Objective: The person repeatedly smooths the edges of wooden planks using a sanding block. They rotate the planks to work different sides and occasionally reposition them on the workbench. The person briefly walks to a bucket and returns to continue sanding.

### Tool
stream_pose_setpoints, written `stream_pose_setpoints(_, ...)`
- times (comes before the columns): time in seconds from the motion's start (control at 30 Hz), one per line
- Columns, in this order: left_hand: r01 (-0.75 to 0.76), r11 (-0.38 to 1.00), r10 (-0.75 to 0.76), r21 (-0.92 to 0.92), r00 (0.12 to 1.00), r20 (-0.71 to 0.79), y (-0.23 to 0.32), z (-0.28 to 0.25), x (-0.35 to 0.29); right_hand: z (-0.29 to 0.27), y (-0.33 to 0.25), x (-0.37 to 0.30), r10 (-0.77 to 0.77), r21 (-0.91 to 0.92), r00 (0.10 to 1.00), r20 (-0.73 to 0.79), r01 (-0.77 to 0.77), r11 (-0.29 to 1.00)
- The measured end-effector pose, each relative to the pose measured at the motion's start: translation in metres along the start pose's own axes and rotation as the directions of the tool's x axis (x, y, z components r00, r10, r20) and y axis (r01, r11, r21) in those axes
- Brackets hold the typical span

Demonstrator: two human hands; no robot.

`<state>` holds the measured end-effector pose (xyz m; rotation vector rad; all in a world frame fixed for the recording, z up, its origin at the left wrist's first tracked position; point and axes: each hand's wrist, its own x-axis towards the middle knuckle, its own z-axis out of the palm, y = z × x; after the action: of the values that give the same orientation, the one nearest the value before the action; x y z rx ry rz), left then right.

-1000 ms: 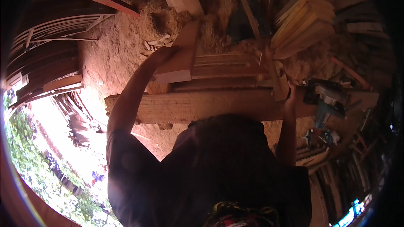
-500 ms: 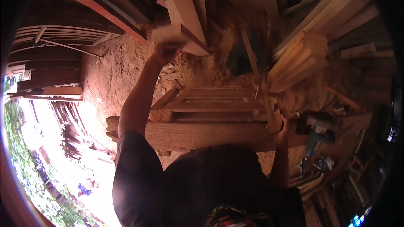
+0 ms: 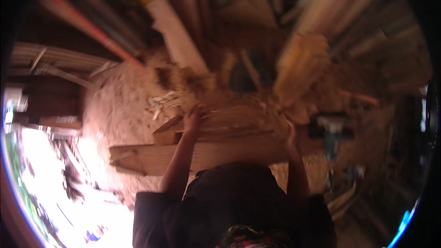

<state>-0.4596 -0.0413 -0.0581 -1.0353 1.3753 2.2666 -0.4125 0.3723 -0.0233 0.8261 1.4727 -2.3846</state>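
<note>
A slatted wooden frame (image 3: 239, 120), blurred, lies across a thick timber beam (image 3: 220, 156) in front of me. My left hand (image 3: 195, 117) is at the frame's left end, and its fingers are smeared by motion. At the right end my right hand (image 3: 290, 132) touches or nearly touches the wood, its grip also lost in the blur. Beside the frame's left end, a short wood block (image 3: 167, 137) rests on the beam.
A power saw (image 3: 331, 133) with a teal body sits on the right part of the beam. Stacked boards (image 3: 301, 66) stand at the far right, and a leaning plank (image 3: 179, 39) rises at the far left. Wood scraps (image 3: 163, 103) lie on sawdust-covered ground.
My left hand has come down and nearer from the leaning planks, where it held a wood block, to the frame's left end. The right hand stays near the frame's right end. The whole view has shifted.
</note>
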Motion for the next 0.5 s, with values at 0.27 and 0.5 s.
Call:
stream_pose_setpoints(0.27,-0.183,0.959,0.202,0.216,0.977,-0.073,-0.014,-0.046,-0.054,0.034,-0.005,0.001,-0.065,-0.054,0.997,0.033,0.066,0.996)
stream_pose_setpoints(0.5,-0.293,0.913,0.318,0.283,0.947,-0.046,-0.027,-0.052,-0.062,0.073,-0.010,-0.058,-0.250,0.123,0.952,0.175,0.231,0.965)
